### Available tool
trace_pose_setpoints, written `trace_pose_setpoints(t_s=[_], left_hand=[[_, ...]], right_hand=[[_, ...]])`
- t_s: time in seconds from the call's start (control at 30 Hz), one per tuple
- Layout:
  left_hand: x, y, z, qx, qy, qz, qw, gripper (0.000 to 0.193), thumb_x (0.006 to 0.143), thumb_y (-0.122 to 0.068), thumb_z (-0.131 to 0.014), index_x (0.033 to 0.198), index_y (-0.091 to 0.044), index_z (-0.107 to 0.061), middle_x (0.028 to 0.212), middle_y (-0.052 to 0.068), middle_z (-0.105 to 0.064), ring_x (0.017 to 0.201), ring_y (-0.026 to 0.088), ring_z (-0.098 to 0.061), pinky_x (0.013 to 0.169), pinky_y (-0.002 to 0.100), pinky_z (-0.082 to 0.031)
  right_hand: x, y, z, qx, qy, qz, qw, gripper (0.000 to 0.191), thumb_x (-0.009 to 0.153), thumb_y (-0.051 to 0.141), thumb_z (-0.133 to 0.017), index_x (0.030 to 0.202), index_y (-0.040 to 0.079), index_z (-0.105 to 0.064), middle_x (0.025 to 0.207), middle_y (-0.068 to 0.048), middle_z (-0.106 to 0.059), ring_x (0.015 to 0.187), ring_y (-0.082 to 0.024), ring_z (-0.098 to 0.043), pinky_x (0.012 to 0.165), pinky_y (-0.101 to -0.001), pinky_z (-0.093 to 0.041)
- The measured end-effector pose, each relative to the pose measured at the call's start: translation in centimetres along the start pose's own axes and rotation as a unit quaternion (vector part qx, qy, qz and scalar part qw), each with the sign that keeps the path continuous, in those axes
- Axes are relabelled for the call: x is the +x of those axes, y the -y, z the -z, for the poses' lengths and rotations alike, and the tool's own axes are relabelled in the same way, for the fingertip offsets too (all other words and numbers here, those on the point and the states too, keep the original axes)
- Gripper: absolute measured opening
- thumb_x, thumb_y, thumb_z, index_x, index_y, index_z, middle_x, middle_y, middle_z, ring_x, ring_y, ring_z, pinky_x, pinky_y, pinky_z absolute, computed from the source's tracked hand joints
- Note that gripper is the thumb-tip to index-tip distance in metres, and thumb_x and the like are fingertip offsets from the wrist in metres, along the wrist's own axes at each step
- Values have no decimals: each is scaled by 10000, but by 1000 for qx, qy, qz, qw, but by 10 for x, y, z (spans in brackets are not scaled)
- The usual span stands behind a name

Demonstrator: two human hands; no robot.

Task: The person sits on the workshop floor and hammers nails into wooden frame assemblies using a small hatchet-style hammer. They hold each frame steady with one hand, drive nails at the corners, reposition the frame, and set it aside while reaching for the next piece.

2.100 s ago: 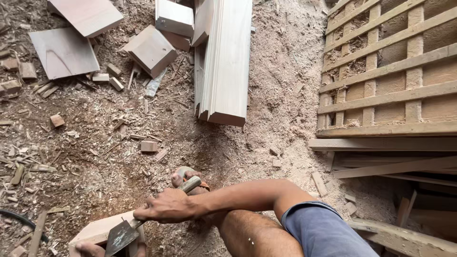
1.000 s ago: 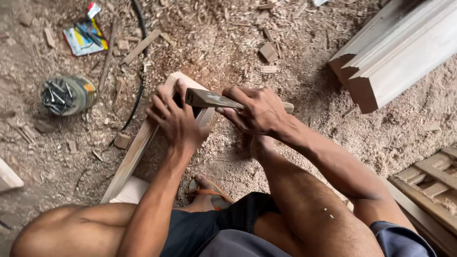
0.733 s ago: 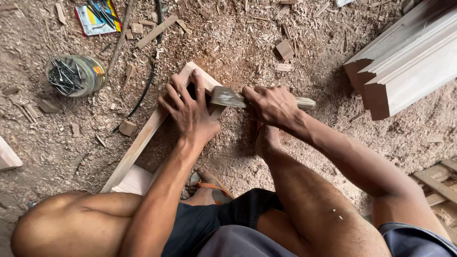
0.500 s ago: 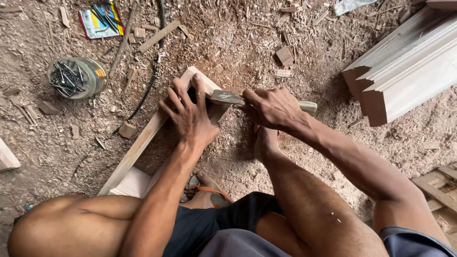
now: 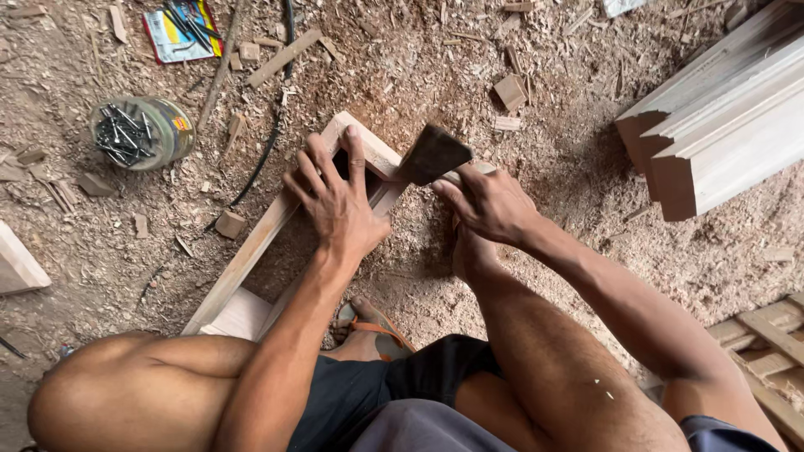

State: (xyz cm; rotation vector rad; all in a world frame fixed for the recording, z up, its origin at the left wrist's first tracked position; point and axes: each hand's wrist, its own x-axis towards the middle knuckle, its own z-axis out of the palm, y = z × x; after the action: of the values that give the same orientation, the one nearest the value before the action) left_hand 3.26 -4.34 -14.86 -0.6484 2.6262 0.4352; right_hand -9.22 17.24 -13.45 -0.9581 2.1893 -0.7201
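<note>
Lifting hatchet (image 5: 431, 153) higher than before in gripping right hand (image 5: 488, 203), left hand (image 5: 335, 203) still spread flat on wooden frame (image 5: 276, 228).

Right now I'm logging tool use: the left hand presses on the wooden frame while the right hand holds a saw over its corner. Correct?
Not a saw: the head view shows the right hand holding a hammer over the corner. The left hand does press on the wooden frame.

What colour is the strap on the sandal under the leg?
Orange. The sandal strap shows in the head view, just below the wooden frame.
</note>
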Motion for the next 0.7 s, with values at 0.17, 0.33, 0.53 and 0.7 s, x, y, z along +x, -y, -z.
trace_pose_setpoints(t_s=[0.17,0.33,0.53,0.7], left_hand=[[-2,0,-2,14,-2,-4,1000,1449,536,-445,-906,1621,-219,26,1603,394,-66,1472,594,-165,1141,800,-117],[-3,-5,-2,15,-36,-21,999,1373,574,-452,-891,1634,-186,-60,1593,398,-94,1454,605,-168,1126,804,-148],[3,-13,5,19,-25,-19,999,1370,551,-453,-897,1633,-181,-102,1593,397,-106,1458,590,-175,1129,796,-158],[8,-13,2,15,-41,-26,999,1362,548,-483,-907,1615,-168,-122,1566,412,-128,1432,600,-199,1111,810,-160]], right_hand=[[-19,-7,8,110,57,-201,972,531,1005,545,-522,1101,47,-677,654,-127,-660,505,-217,-596,494,-436,-511],[-13,-26,38,123,47,-224,966,521,990,532,-598,992,11,-613,684,-124,-651,518,-202,-614,484,-413,-537],[22,-24,38,73,100,-172,977,318,967,335,-658,1030,37,-569,706,-112,-666,522,-220,-630,456,-398,-564],[33,-33,47,56,163,-156,973,193,1012,249,-602,1023,59,-571,712,-94,-664,514,-222,-643,429,-381,-563]])
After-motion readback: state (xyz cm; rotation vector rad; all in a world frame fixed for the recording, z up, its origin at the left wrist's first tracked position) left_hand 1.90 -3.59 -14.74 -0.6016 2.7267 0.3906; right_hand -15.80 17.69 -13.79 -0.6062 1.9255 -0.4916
